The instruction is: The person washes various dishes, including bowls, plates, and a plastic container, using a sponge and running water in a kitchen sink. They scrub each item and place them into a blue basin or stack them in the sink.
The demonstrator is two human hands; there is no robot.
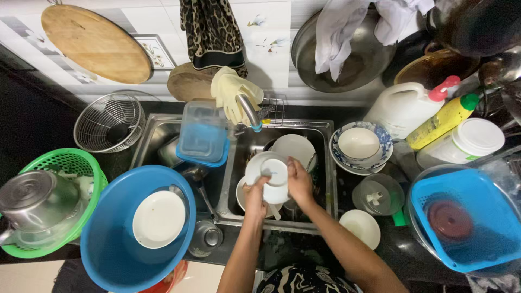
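Note:
Over the right basin of a steel sink, both hands hold a small white bowl. My left hand grips its lower left edge. My right hand presses on its right side. Under the bowl sit more white plates stacked inside the basin. The tap hangs just above, with a yellow rubber glove draped over it.
A blue basin holding a white plate stands at the left, beside a green basket with a steel pot. A clear lidded box rests across the left basin. Bowls, bottles and a blue basket crowd the right counter.

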